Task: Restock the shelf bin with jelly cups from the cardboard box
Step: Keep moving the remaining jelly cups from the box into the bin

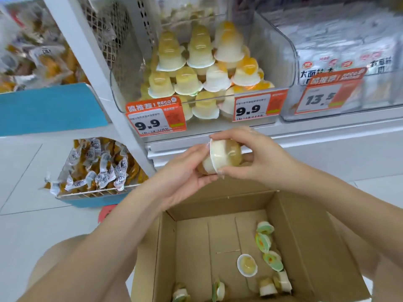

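White shelf unit (327,136) across top of view, tiled floor (26,171) below left. Open cardboard box (196,247) at bottom centre, flaps up, mostly bare inside: a few loose jelly cups (267,287) scattered along right side and near edge, some lying on their sides with green lids showing, one yellow-filled cup (247,264) lying with its open-looking face up near middle. Clear shelf bin (270,51) directly above box, stacked in rows with pale yellow and orange-topped jelly cups (194,55), wide rims down. Neighbouring clear bin (292,62) to the right, holding white packets. Blue wire basket (91,199) at lower left, piled with wrapped yellow snacks; blue panel (50,110) above it. Two orange 9.9 price tags (156,119) clipped on bin front, a 13.5 tag (327,94) on the next bin. Between box and bin, both hands up at shelf-edge height, sharing one held jelly cup (222,156), tipped on its side, rim to the left. Left hand (185,175) cupped under it, fingers (196,153) curled against rim side. Right hand (261,158) gripping from the right, thumb below, fingers over the top. A second cup possibly tucked behind in left palm; cannot tell for sure.
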The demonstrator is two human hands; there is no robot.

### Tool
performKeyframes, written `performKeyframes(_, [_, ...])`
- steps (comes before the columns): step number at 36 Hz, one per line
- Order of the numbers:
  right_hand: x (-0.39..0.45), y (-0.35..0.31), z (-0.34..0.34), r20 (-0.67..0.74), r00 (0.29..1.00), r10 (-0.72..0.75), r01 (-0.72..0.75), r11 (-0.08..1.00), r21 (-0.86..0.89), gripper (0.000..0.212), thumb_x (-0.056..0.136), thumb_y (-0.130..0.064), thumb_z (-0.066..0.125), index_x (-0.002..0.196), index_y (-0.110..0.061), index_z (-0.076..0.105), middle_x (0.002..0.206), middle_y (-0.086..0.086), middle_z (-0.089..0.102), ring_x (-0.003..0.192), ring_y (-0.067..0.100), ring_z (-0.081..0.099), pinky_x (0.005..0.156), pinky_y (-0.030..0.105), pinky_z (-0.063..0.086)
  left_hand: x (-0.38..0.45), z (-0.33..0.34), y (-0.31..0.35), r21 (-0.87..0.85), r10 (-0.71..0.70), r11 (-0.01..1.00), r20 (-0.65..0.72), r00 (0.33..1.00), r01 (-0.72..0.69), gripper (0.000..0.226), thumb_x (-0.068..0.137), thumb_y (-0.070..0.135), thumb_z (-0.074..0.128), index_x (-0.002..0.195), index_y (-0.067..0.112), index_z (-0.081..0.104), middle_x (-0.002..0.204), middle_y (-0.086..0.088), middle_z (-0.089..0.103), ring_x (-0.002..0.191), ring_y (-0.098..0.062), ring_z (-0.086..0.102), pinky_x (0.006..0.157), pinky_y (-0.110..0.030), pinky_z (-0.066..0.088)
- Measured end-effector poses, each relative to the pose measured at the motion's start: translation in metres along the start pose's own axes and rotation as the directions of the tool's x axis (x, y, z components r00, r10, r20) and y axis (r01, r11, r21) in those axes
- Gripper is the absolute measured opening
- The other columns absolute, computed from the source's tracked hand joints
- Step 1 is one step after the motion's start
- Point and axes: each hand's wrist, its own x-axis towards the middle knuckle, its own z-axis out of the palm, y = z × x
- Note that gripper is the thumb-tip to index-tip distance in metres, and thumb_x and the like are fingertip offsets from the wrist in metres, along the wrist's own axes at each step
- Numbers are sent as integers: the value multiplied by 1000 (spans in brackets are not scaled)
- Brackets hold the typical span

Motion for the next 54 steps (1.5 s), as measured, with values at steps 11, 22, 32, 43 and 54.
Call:
performKeyframes(11, [4,4,1,135,986,98,-107,992,60,76,64,-24,86,131,-30,49,121,-3,57,112,12,55,94,37,51,3,0,-1,32,34,999,36,999,-35,53,78,26,65,121,-2,52,104,-14,65,87,-16,65,73,-20,53])
performKeyframes(22, [12,-4,1,29,995,96,-97,995,37,66,58,-28,89,117,-32,59,107,-8,65,98,12,60,89,40,50,-3,2,4,2,-50,999,60,997,50,39,68,35,65,99,12,70,109,-14,70,92,-26,69,87,-42,54])
performKeyframes(32, [34,-19,-22,-213,953,215,-153,949,277,66,50,-54,84,109,-34,63,111,-1,67,101,16,66,95,41,51,0,-18,35,644,420,736,-194,887,-208,22,89,49,52,101,32,60,107,10,66,99,-7,63,88,-31,51])
performKeyframes(43, [150,-50,-57,-495,854,160,-66,977,200,69,66,-43,81,122,-17,52,111,0,64,98,12,64,81,34,58,13,-47,41,936,700,331,-155,697,-124,23,84,38,63,96,20,54,95,6,60,91,-12,57,80,-31,48])
performKeyframes(54, [214,-61,-55,-496,867,49,-124,985,-119,63,79,-38,74,132,-21,43,119,-9,53,105,7,52,79,8,45,7,-51,48,979,668,181,-56,742,-89,30,86,41,60,103,19,49,102,3,59,98,-18,57,83,-41,50])
